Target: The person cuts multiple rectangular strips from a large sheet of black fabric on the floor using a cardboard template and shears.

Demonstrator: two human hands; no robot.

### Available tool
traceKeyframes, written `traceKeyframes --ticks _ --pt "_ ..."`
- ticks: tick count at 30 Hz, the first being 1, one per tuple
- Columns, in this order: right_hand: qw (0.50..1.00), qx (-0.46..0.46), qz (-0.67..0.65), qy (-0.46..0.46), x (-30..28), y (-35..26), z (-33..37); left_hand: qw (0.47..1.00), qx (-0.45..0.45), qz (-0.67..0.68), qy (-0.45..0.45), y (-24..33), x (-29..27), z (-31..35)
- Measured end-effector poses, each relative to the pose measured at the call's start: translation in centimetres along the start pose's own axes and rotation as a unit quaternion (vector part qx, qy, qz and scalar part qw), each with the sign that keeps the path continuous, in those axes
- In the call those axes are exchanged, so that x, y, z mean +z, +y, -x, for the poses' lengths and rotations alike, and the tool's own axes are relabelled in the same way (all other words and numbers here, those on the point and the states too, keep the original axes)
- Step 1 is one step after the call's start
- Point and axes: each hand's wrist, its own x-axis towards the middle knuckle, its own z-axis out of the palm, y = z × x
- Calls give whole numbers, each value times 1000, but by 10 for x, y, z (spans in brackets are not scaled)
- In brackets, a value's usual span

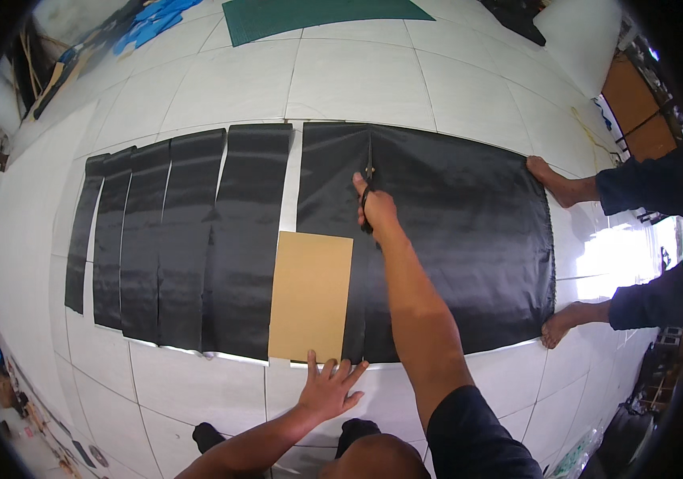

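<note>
A wide sheet of black material (pixel 461 239) lies flat on the tiled floor. My right hand (pixel 379 211) is closed round the handles of a pair of scissors (pixel 368 180), whose blades point away from me at the sheet's far part. A slit runs through the sheet along the line of the scissors. Fingers spread, my left hand (pixel 329 387) presses on the near edge of a tan cardboard rectangle (pixel 311 295) and the black sheet beside it. The cardboard rests on the sheet's left portion. To its left lie several cut black strips (pixel 245 176) side by side.
Another person's bare feet (pixel 562 182) stand at the sheet's right edge. A green sheet (pixel 317 17) lies at the far side, with blue material (pixel 154 22) at the far left. White tiles (pixel 357 76) surround the work. A white roll (pixel 577 44) stands at the far right.
</note>
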Motion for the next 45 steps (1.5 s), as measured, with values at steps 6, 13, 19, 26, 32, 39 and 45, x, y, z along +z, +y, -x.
traceKeyframes --ticks 6,13,19,26,32,39,45 --pt "1000 -11 18 -14 0 -27 -54 999 3 24 45 0 11 3" --pt "994 -112 -1 -2 -13 -52 -32 990 -17 27 139 0 -9 -2" --pt "989 -142 -6 48 -77 -41 43 886 -362 97 271 -52 -60 -35" --pt "997 -50 -47 43 -79 69 166 824 -527 160 133 -64 -67 -32" --pt "997 -20 -79 -14 -80 125 237 804 -539 227 108 -93 -73 -25" --pt "998 -47 46 -17 -125 137 259 674 -252 601 347 -77 -122 -53" --pt "987 -137 66 46 -172 68 276 585 -142 748 280 6 -124 -106"
